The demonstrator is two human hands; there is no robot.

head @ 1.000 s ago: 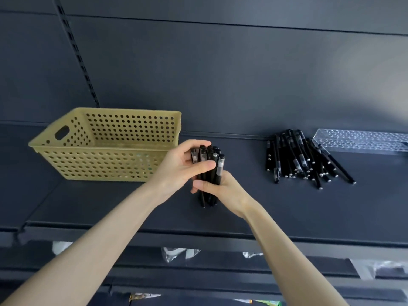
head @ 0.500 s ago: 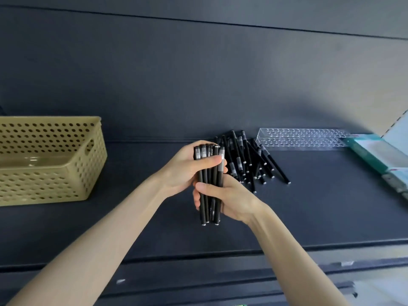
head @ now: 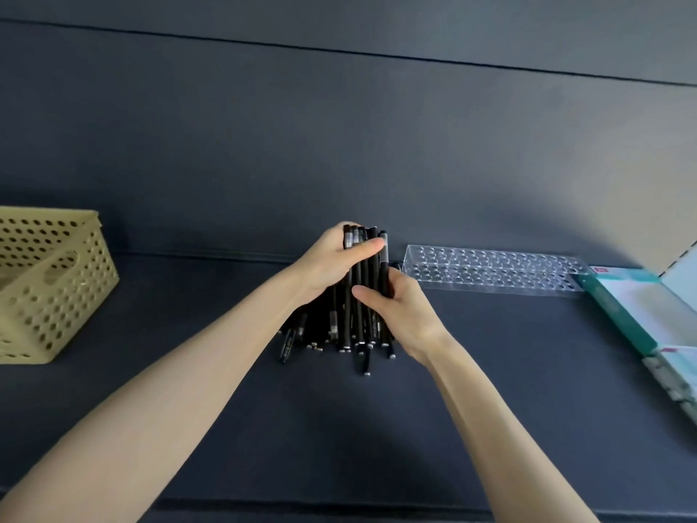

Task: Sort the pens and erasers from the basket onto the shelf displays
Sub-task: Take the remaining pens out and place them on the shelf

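Shelf: dark shelf under a dark back panel, head view.
Left hand: your left hand wraps the top of the pen bundle.
Right hand: your right hand clasps its lower half.
Bundle: upright at centre, over loose pens lying on the shelf.
Basket: yellow basket at 9 o'clock, well apart.
Stand: clear pen stand at 3 o'clock, near your hands.

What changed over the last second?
The left hand and right hand carried the gripped pen bundle rightward, from beside the basket to the loose pen pile by the clear pen holder. Grip unchanged; basket, pile and holder stayed put.
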